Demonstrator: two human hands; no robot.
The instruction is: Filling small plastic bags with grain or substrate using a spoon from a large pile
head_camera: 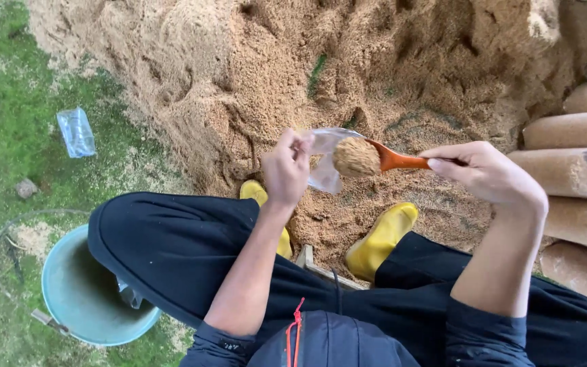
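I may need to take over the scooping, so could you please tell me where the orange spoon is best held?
Grip the orange spoon at the far end of its slim handle, coming from the right, as the right hand does. Its bowl, heaped with sawdust, points left at the clear bag in the left hand, so it must stay level.

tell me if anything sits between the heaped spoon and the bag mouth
Nothing visible does. The spoon in the right hand already sits at the mouth of the clear bag, held open by the left hand.
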